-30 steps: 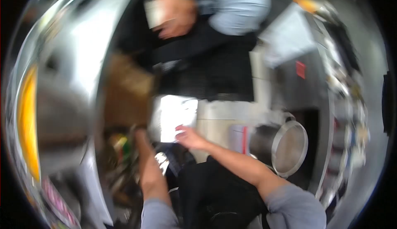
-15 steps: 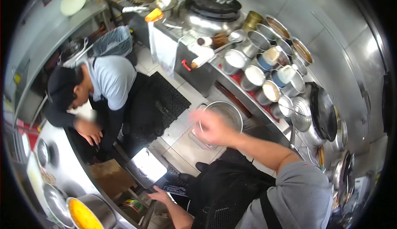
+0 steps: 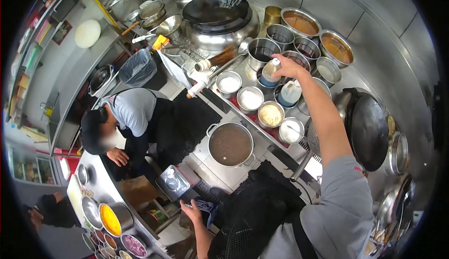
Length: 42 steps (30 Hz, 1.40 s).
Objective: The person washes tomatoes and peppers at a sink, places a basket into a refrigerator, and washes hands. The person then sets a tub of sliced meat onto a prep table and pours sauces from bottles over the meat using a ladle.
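Observation:
My right hand (image 3: 291,67) reaches over the counter, its fingers closed round the upper part of a plastic bottle (image 3: 270,73) with a white cap and a blue lower part. That bottle stands in a metal pot. Close beside my wrist, a second such bottle (image 3: 290,93) sits in another pot. Low in the view, my left hand (image 3: 191,211) has its fingers apart and holds nothing. It is nearest to a shiny metal tin (image 3: 174,182). On the floor between my arms is a large two-handled pot (image 3: 230,144) of brownish liquid.
Several pots of white powder (image 3: 250,98) and dark or brown sauces (image 3: 301,23) crowd the counter. Woks (image 3: 369,130) stand at its ends. A co-worker (image 3: 133,114) bends over at the left, near a pot of yellow-orange food (image 3: 110,219). A black mat (image 3: 196,114) covers part of the floor.
My right hand has moved from above the floor pot up to the counter and taken hold of a bottle. The view has shifted, uncovering the floor pot. My left hand stays low with fingers apart.

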Each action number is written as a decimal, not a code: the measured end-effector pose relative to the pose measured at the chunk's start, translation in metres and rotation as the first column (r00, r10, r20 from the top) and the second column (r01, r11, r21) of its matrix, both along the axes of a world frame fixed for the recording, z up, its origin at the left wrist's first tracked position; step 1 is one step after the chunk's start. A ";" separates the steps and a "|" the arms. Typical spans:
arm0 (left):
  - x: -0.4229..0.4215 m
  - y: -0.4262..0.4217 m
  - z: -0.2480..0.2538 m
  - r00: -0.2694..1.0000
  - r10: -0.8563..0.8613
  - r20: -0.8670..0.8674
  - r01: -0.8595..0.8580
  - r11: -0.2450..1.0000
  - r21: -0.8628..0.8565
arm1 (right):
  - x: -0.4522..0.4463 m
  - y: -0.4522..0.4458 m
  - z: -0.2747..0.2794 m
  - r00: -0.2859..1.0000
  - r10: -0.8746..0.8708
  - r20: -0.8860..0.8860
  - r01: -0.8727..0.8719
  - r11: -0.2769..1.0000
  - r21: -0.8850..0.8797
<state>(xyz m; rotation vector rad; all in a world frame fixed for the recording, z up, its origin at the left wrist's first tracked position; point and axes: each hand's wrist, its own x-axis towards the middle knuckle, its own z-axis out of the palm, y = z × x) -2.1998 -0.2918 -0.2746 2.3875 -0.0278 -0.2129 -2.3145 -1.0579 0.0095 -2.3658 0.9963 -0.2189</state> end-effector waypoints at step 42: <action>-0.306 0.000 0.384 0.741 0.503 0.445 -0.287 0.836 -0.468 | 0.024 0.596 0.188 -0.009 0.722 0.692 -0.880 -0.335 0.337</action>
